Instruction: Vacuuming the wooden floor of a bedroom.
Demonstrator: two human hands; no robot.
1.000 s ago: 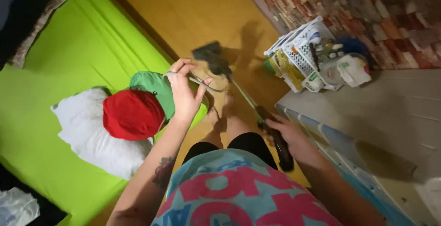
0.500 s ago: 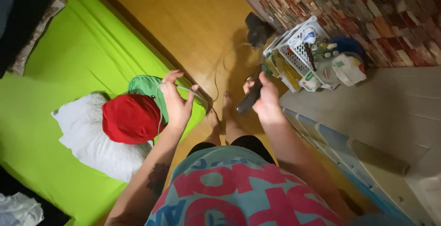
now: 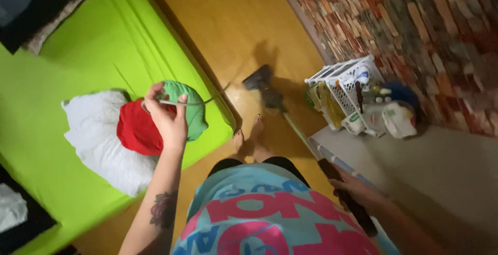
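My left hand [image 3: 167,115] is raised over the bed's edge, pinching a thin grey cord [image 3: 194,102] that runs toward the floor. My right hand [image 3: 354,190] grips the dark handle [image 3: 346,197] of a stick vacuum or mop; its green pole [image 3: 296,130] slopes forward to a dark head [image 3: 259,81] resting on the wooden floor ahead of my bare feet [image 3: 248,133]. Under my left hand lie a red cushion [image 3: 136,129] and a green cushion [image 3: 193,111] on a white pillow [image 3: 104,141].
A bed with a bright green sheet [image 3: 78,52] fills the left. A white laundry basket [image 3: 346,86] with bottles and bags stands against the brick wall [image 3: 415,32]. A grey low surface [image 3: 436,172] sits at right. Dark fabric [image 3: 31,6] lies top left.
My right hand dropped from raised in front of me to my right side with the handle. The cleaning head now rests on the floor farther ahead. My left hand stays on the cord.
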